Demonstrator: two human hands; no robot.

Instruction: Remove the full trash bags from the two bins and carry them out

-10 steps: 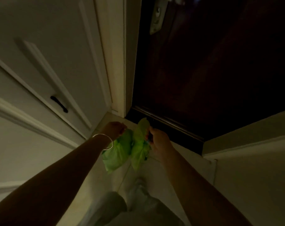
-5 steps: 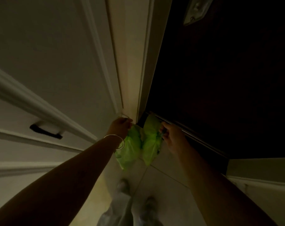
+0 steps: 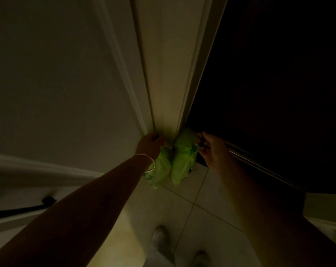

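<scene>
A dim entryway: pale tiled floor (image 3: 211,214), white door frame (image 3: 169,74), dark door (image 3: 278,74) on the right. The left hand (image 3: 150,144) is clenched on the neck of one green bag (image 3: 160,168); the right hand (image 3: 211,149) pinches the top of the other bag (image 3: 182,162). Both bags hang side by side, touching, at the frame's foot. The thin plastic could snag on the threshold and tear, or slip from the right hand's light pinch.

Pale tiled floor (image 3: 211,191) (dim light); two light shoes (image 3: 159,240) standing on it.
</scene>
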